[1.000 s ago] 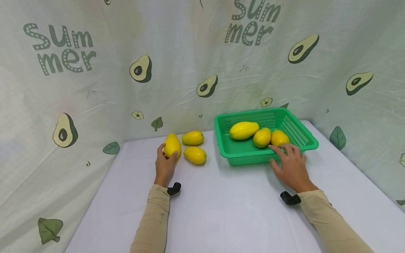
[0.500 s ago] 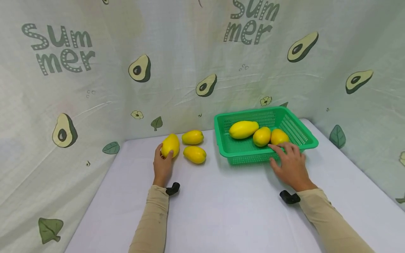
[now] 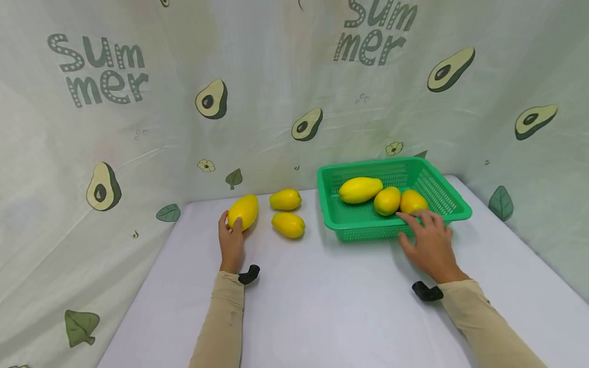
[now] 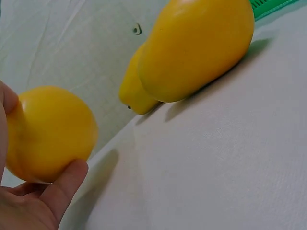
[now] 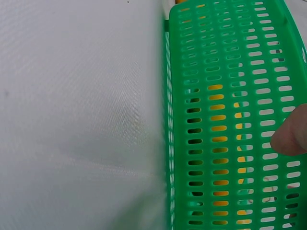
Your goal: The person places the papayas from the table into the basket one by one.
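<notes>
My left hand (image 3: 231, 248) holds a large yellow papaya (image 3: 244, 211) near the table's far left, with thumb and fingers on either side of it. In the left wrist view, the papaya (image 4: 55, 136) shows its rounded end, and a shadow falls on the cloth beside it. Two smaller yellow papayas lie to its right, one behind (image 3: 285, 199) and one in front (image 3: 288, 225). My right hand (image 3: 430, 248) rests at the front rim of a green plastic basket (image 3: 359, 226), fingers loosely bent over the rim. Its thumb (image 5: 290, 134) lies against the slotted outer wall.
Inside the basket are a long yellow papaya (image 3: 360, 190) and two rounder yellow fruits, one in the middle (image 3: 387, 200) and one beside my right fingers (image 3: 412, 201). A printed cloth backdrop (image 3: 257, 76) rises behind the white-covered table (image 3: 331, 301).
My left hand has moved left with the large papaya, which now tilts more and sits farther from the two smaller ones. The right hand stays at the basket rim. The head view has shifted slightly.
</notes>
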Available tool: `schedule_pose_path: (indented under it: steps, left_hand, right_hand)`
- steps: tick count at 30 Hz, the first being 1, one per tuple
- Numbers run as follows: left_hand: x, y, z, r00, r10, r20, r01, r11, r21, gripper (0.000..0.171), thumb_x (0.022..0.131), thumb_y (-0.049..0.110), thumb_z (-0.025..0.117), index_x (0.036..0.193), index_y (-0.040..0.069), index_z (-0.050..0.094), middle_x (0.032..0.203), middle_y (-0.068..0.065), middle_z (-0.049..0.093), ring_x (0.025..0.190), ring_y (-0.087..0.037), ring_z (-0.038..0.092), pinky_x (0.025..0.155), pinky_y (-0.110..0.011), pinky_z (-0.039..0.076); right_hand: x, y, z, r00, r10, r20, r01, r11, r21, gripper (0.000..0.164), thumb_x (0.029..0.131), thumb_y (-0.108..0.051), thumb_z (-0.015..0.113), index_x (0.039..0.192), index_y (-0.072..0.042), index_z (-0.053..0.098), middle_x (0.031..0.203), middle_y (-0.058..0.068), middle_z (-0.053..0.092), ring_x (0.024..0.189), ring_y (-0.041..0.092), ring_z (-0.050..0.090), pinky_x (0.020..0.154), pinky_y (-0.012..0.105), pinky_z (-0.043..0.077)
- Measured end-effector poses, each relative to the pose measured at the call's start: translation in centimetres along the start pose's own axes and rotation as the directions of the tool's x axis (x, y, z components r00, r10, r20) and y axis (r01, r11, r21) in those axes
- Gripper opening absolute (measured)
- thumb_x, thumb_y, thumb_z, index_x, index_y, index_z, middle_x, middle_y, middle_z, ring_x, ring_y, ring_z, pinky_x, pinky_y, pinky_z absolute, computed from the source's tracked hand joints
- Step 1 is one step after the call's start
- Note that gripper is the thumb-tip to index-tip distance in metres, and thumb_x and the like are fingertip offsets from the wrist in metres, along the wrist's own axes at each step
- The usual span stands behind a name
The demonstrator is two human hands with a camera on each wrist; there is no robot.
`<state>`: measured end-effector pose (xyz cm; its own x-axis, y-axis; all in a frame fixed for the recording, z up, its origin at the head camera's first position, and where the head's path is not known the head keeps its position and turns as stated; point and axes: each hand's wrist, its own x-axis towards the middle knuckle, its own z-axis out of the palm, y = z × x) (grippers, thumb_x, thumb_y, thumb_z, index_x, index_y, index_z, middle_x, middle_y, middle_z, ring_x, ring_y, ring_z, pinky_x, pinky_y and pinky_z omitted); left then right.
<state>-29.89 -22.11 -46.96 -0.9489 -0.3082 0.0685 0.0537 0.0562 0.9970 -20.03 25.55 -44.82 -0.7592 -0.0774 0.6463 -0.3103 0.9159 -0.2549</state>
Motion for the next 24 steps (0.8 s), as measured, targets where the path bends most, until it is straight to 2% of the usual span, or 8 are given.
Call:
schedule_pose_path:
  steps: [6, 10, 14, 18, 24]
  left_hand:
    - [-0.01, -0.12, -0.36, 0.998, -0.056, 0.005, 0.056, 0.978, -0.2, 0.06, 0.106, 0.03, 0.048, 0.159, 0.023, 0.02, 0.152, -0.015, 0.029, 0.132, -0.028, 0.045, 0.099, -0.037, 0.05]
    - [-0.05, 0.16, -0.28, 0.997, -0.079, 0.005, 0.078, 0.963, -0.257, 0.059, 0.106, 0.028, 0.046, 0.159, 0.022, 0.02, 0.154, -0.016, 0.027, 0.133, -0.029, 0.045, 0.099, -0.04, 0.05]
    - [-0.15, 0.38, -0.41, 0.993, -0.115, 0.009, 0.111, 0.935, -0.337, 0.058, 0.106, 0.025, 0.045, 0.159, 0.023, 0.022, 0.157, -0.011, 0.024, 0.133, -0.03, 0.044, 0.099, -0.041, 0.051]
    - [-0.28, 0.42, -0.29, 0.992, -0.129, 0.008, 0.122, 0.91, -0.396, 0.057, 0.105, 0.022, 0.043, 0.159, 0.023, 0.023, 0.158, -0.008, 0.024, 0.132, -0.032, 0.045, 0.099, -0.044, 0.051]
    - [-0.76, 0.44, -0.46, 0.995, -0.098, -0.002, 0.089, 0.913, -0.398, 0.059, 0.104, 0.022, 0.043, 0.159, 0.02, 0.023, 0.157, -0.008, 0.025, 0.131, -0.033, 0.044, 0.1, -0.046, 0.049]
  right_hand:
    - [-0.17, 0.01, 0.22, 1.0, 0.003, -0.007, -0.004, 1.0, -0.006, 0.047, 0.084, -0.015, 0.073, 0.13, -0.011, 0.062, 0.121, 0.02, 0.051, 0.117, 0.047, 0.039, 0.072, 0.064, 0.034]
    - [0.03, -0.01, 0.04, 1.0, -0.002, -0.02, 0.002, 1.0, 0.001, 0.047, 0.084, -0.015, 0.072, 0.13, -0.011, 0.062, 0.121, 0.021, 0.051, 0.117, 0.047, 0.039, 0.072, 0.063, 0.034]
    - [0.38, -0.09, -0.06, 1.0, -0.007, -0.015, 0.007, 1.0, 0.002, 0.048, 0.084, -0.015, 0.072, 0.131, -0.011, 0.061, 0.122, 0.021, 0.05, 0.117, 0.047, 0.038, 0.073, 0.063, 0.033]
    - [0.48, 0.05, -0.06, 1.0, -0.005, -0.002, 0.005, 1.0, -0.009, 0.049, 0.084, -0.015, 0.073, 0.131, -0.012, 0.061, 0.124, 0.021, 0.05, 0.118, 0.048, 0.038, 0.074, 0.065, 0.034]
    - [0.06, -0.01, -0.02, 1.0, 0.008, 0.005, -0.008, 1.0, 0.0, 0.048, 0.084, -0.015, 0.073, 0.131, -0.012, 0.062, 0.123, 0.021, 0.051, 0.118, 0.048, 0.038, 0.074, 0.066, 0.034]
